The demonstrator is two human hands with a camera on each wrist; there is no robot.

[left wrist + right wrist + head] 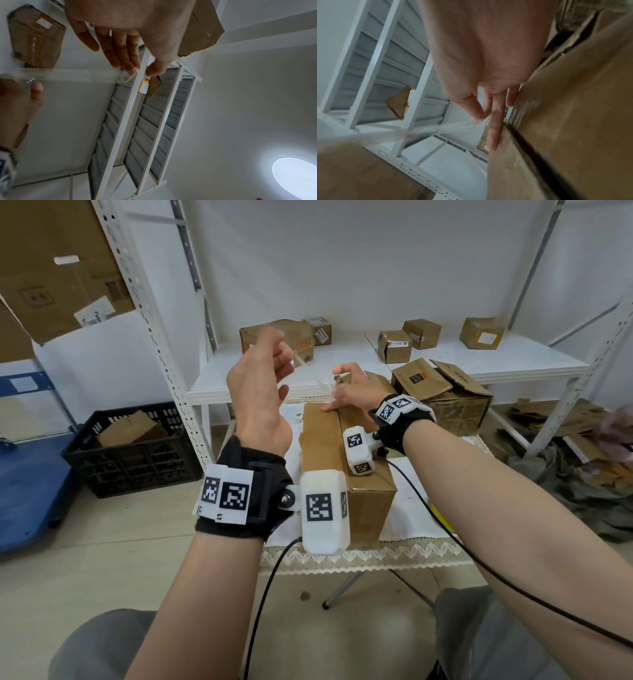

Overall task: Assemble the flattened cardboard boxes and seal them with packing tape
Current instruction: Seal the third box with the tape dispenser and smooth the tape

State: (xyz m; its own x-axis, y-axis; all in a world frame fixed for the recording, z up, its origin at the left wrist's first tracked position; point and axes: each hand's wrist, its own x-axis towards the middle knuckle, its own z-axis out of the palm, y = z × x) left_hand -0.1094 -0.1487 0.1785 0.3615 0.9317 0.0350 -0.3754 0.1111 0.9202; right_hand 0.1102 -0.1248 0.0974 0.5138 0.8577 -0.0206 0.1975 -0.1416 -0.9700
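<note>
Clear packing tape (68,75) ran as a taut strip through the air between the two hands, above the far end of the cardboard box (322,446), which lay closed on the lace-edged tablecloth (376,553) of a small folding table. The left hand (260,392) was raised above and to the left of the box, its thumb and fingertips (130,67) pinched on one crumpled end of the strip, the other fingers loosely extended. The right hand (352,392) was low at the far end of the box: in the right wrist view its thumb and forefinger pinched the other end of the strip while a straight finger (494,129) pressed down on the box top beside the dark seam between the flaps. No tape roll or dispenser showed in any view, so whether the strip was already cut from it could not be told.

By this layout the step in hand was sealing the top seam, with the strip stretched but not yet laid. The next move probably called for anchoring the right-hand end at the far edge of the box, then bringing the left hand down along the seam so the tape met the cardboard flat, centred and without creases. Behind the box, small cartons (421,333) sat on a white metal shelf (479,364).
</note>
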